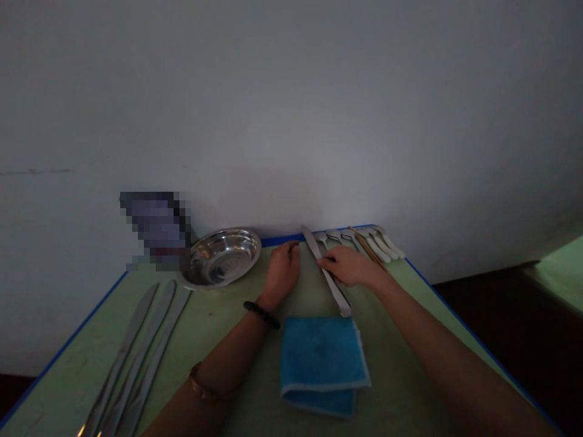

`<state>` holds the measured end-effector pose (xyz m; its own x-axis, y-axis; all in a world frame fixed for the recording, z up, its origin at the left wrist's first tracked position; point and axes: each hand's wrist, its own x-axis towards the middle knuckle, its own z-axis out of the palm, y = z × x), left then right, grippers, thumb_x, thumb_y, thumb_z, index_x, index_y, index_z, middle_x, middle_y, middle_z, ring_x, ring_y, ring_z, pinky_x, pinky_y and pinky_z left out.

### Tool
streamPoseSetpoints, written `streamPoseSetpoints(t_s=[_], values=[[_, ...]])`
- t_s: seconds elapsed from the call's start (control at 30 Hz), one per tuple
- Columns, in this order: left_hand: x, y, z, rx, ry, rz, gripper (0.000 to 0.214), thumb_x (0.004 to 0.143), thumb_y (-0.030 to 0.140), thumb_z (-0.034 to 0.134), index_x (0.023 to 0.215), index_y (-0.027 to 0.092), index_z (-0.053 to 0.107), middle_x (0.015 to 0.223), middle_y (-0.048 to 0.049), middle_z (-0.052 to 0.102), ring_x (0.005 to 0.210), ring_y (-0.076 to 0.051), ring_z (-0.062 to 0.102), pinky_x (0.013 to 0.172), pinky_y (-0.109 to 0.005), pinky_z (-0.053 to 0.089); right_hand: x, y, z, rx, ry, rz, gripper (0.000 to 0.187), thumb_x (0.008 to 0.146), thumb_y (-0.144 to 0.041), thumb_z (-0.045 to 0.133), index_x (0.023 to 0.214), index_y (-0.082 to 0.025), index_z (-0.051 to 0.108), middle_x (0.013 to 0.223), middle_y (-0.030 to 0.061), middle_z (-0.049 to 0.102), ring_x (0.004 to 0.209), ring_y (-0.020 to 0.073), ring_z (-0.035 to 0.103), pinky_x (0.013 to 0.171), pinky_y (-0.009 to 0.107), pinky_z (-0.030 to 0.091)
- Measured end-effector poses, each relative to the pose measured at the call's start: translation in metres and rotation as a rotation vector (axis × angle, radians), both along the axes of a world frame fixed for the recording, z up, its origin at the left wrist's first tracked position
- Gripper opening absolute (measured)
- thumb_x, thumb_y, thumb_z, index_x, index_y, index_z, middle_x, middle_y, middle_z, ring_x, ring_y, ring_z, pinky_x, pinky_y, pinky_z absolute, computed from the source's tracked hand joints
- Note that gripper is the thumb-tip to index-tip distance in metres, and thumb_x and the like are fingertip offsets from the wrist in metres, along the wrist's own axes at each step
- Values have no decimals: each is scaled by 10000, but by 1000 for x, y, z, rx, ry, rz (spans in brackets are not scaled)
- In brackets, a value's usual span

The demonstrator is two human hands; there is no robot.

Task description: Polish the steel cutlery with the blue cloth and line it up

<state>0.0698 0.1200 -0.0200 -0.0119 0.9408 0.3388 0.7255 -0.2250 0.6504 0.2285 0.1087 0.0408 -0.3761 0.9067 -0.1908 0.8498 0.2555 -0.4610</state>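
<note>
In the head view my right hand [350,265] pinches a silver table knife [337,295] about midway along its length. The knife slants from the back edge toward the folded blue cloth [321,353]. My left hand [283,268] rests on the table near the back edge, its fingers curled in, with nothing visible in them. Just right of the knife lie several spoons [334,235], partly hidden behind my right hand. Beyond them are brown chopsticks [368,250] and white-handled cutlery [381,247].
A shiny metal bowl [223,258] stands at the back left, beside a pixelated upright object [157,227]. Three more knives [136,358] lie side by side at the left. The pale green table [218,321] has a blue edge and meets a grey wall [291,121] behind.
</note>
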Motion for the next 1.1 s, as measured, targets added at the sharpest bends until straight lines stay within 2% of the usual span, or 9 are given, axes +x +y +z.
streamPoseSetpoints(t_s=[0.1, 0.2, 0.4, 0.53, 0.73, 0.83, 0.97, 1.03, 1.1], values=[[-8, 1, 0, -15, 1, 61, 323, 924, 242, 360, 1107, 97, 583, 1076, -145, 664, 1015, -238, 608, 903, -372, 464, -19, 3, 3, 43, -86, 44, 349, 864, -343, 429, 675, -152, 651, 660, 91, 666, 660, 173, 633, 605, 251, 424], [-13, 1, -1, -30, 33, 88, 324, 919, 231, 377, 1150, 96, 559, 1103, -149, 654, 1045, -242, 593, 918, -373, 450, -38, 2, 1, 83, -165, 61, 298, 837, -323, 481, 753, -122, 684, 806, 152, 692, 824, 235, 650, 682, 284, 448], [-14, -4, -3, -46, 153, 34, 299, 869, 195, 483, 1134, 112, 595, 1108, -130, 662, 1125, -274, 511, 955, -388, 403, -54, -6, -11, 195, -278, -10, 321, 851, -331, 472, 942, -86, 659, 949, 209, 669, 928, 305, 632, 725, 358, 464], [-16, -8, -2, -44, 217, 5, 337, 875, 227, 488, 1174, 97, 571, 1166, -144, 633, 1145, -281, 485, 970, -403, 376, -41, -14, -12, 301, -347, -69, 341, 871, -407, 434, 874, -143, 650, 866, 154, 682, 855, 291, 648, 667, 348, 455], [-20, -16, -5, -32, 307, -73, 455, 853, 371, 515, 1236, 125, 518, 1319, -128, 525, 1232, -291, 411, 1019, -435, 314, 2, -58, -23, 377, -127, -63, 239, 894, -370, 427, 867, -180, 569, 826, 45, 649, 733, 184, 617, 645, 301, 434], [-19, -18, -6, -25, 350, -95, 480, 852, 407, 500, 1246, 131, 505, 1340, -141, 501, 1250, -312, 387, 1024, -483, 286, 6, -90, -35, 370, -50, 75, 235, 882, -385, 451, 984, -215, 576, 930, 39, 620, 801, 186, 602, 696, 317, 456], [-18, -20, -8, -21, 396, -115, 489, 869, 434, 458, 1268, 152, 481, 1364, -135, 477, 1268, -313, 370, 1031, -490, 267, -1, -114, -41, 407, -25, 305, 227, 904, -342, 412, 981, -238, 598, 878, 30, 608, 835, 197, 574, 766, 365, 463], [-19, -23, -8, -21, 418, -137, 514, 866, 466, 452, 1287, 173, 461, 1381, -116, 462, 1285, -300, 356, 1045, -471, 255, -1, -115, -40, 430, 31, 300, 229, 884, -365, 451, 1000, -229, 596, 910, 40, 607, 871, 207, 562, 802, 387, 461], [-20, -26, -8, -23, 435, -163, 569, 862, 510, 433, 1318, 170, 426, 1401, -110, 438, 1299, -294, 340, 1052, -455, 252, 4, -110, -40, 461, 131, 206, 269, 867, -388, 480, 1040, -211, 584, 966, 58, 596, 922, 207, 549, 845, 384, 455]])
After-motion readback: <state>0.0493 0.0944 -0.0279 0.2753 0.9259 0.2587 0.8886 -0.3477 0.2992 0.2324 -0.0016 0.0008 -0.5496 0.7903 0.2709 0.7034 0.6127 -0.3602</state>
